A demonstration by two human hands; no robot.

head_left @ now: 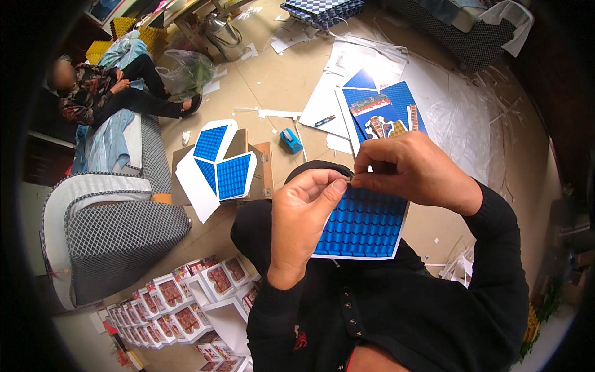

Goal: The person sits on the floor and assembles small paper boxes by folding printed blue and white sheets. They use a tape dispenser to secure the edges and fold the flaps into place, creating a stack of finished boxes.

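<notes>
My left hand (296, 218) and my right hand (412, 166) meet over my lap, thumbs and forefingers pinched close together. A small pale bit shows between the fingertips, too small to name. Just under both hands lies a blue card with a roof-tile pattern and white edges (362, 229); its upper part is hidden by the fingers. Ahead on the left, more blue tile-patterned cut cards (233, 176) rest on a low wooden box (263, 167). A blue tape dispenser (290, 141) sits on the floor beside that box.
Printed blue sheets (406, 102) and a dark pen (325, 120) lie on white boards ahead. Folded printed card houses (186, 317) stand in rows at the lower left. A patterned sofa (124, 229) is at the left, where another person (93, 93) sits. Paper scraps litter the floor.
</notes>
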